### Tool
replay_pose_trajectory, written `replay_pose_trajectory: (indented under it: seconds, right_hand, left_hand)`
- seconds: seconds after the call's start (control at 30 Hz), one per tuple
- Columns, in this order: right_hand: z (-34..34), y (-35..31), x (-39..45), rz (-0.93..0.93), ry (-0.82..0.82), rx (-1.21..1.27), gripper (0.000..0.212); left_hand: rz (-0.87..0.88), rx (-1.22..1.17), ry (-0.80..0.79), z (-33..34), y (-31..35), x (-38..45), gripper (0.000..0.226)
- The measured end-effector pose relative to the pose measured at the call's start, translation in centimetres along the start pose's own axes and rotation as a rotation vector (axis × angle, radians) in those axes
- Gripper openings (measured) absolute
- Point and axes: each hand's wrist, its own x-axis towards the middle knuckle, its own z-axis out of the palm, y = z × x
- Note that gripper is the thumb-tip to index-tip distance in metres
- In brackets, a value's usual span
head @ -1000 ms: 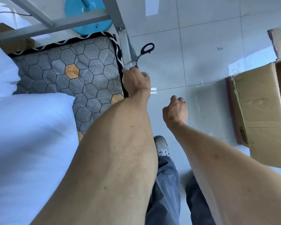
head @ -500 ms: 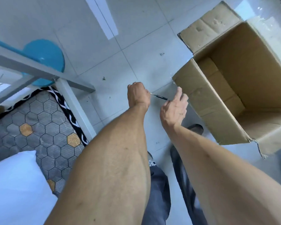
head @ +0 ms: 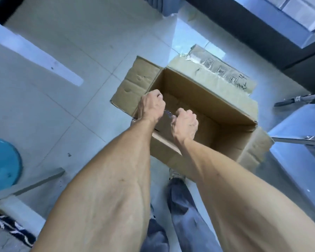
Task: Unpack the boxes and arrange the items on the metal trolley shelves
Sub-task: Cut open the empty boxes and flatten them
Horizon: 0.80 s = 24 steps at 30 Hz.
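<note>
Head view, box: the open brown cardboard box (head: 198,113) is sitting on the pale tiled floor (head: 62,88), directly ahead of both hands, long axis running left-near to right-far.
Left hand (head: 150,106): curling shut over the box's near-left corner.
Right hand (head: 185,122): curling shut just beside it.
Between them: a small shiny object (head: 168,113) (too blurred to identify), both hands seemingly gripping it.
Nearer: the two hands are about equally near.

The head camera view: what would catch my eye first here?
Two bare forearms fill the lower frame, the left hand and right hand both curled round a small shiny object held between them. Right under them, an open cardboard box sits on the pale tiled floor, nothing showing inside it.
</note>
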Motion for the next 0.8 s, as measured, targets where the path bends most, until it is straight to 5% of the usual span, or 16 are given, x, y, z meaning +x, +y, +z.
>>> replay_pose_trajectory:
  seconds: [0.27, 0.4, 0.67, 0.8]
  right_hand:
    - [-1.0, 4.5, 4.0, 0.216, -0.18, 0.011, 0.019]
    - [-0.9, 6.9, 4.9, 0.394, -0.266, 0.09, 0.017]
    - [0.7, 6.8, 7.9, 0.661, -0.145, 0.232, 0.01]
    - [2.3, 4.8, 9.6, 0.706, -0.091, 0.255, 0.009]
  left_hand:
    - [0.165, 0.161, -0.243, 6.0, 4.5, 3.7, 0.021]
    - [0.243, 0.373, -0.134, 8.2, 6.5, 6.0, 0.029]
    - [0.42, 0.61, -0.089, 10.3, 9.9, 13.9, 0.019]
    - [0.276, 0.69, -0.146, 10.3, 10.0, 17.5, 0.04]
